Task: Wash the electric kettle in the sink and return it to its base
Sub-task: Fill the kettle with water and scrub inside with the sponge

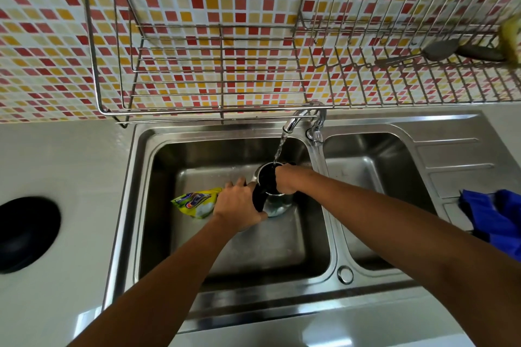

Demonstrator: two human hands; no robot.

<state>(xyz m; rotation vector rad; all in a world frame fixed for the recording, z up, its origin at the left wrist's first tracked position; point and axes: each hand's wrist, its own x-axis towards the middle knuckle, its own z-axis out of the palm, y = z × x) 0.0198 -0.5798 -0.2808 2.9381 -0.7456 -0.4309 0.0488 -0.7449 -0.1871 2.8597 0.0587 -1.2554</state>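
Observation:
The electric kettle [275, 203], glass-bodied with a black handle and metal rim, stands in the left basin of the steel sink [146, 166]. Water runs from the tap [293, 121] into its open top. My left hand [239, 205] grips the black handle on the kettle's left side. My right hand [286, 179] reaches into the kettle's mouth, fingers hidden inside, so what it holds cannot be seen. The black round kettle base [26, 234] sits on the white counter at the far left.
A yellow detergent pouch [194, 201] lies in the basin behind my left hand. A wire dish rack [220, 70] hangs on the tiled wall above the sink, with a spoon [434, 51] in it. Blue cloth [499, 220] rests on the right drainboard.

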